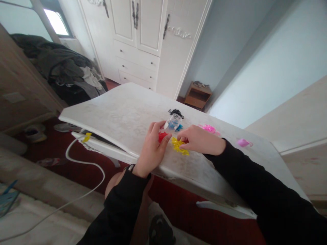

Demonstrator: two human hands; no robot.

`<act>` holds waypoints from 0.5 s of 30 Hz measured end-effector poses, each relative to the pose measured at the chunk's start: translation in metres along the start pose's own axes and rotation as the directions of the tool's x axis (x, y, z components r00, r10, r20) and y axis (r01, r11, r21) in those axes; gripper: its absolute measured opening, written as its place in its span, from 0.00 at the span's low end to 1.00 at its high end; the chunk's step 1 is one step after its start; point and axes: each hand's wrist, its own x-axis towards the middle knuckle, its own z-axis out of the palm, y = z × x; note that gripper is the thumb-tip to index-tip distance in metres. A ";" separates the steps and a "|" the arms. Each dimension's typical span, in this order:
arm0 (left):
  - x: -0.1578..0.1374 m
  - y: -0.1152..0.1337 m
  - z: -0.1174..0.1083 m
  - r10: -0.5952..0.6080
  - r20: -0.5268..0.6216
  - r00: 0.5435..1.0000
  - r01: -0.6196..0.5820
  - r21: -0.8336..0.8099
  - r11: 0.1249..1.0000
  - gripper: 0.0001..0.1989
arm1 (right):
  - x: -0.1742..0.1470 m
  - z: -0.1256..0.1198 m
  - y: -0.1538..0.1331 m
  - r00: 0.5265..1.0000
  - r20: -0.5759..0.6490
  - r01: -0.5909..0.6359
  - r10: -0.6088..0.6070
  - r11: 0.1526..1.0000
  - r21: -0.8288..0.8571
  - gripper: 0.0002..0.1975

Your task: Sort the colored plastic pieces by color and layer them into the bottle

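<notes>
My left hand (154, 146) curls at the near edge of the table, its thumb and fingers closed about the near side of a clear plastic jar (175, 118). Red pieces (162, 136) show between the thumb and fingers; whether they lie inside the jar or under it I cannot tell. Blue pieces (179, 127) are by the jar and partly seen through it. Over a small heap of yellow pieces (180, 148), my right hand (191, 139) has its fingers bent in a pinch. Whatever is between those fingertips is hidden or too small to make out.
Behind the jar lies a heap of black pieces (176, 112). Pink pieces (209, 128) and a pink-lilac item (244, 142) are farther right on the white table (122, 109). A white cable (98, 165) hangs at the left edge. A white wardrobe (138, 54) stands behind.
</notes>
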 end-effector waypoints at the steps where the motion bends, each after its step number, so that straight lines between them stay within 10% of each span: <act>1: 0.000 0.000 0.000 0.001 -0.002 1.000 -0.001 -0.001 1.000 0.13 | 0.001 0.001 0.000 1.000 -0.008 0.013 -0.013 1.000 -0.007 0.08; 15: 0.000 0.001 -0.001 0.038 -0.014 0.999 -0.037 0.052 0.998 0.14 | -0.005 -0.020 0.016 0.999 -0.028 0.029 -0.020 0.932 0.361 0.03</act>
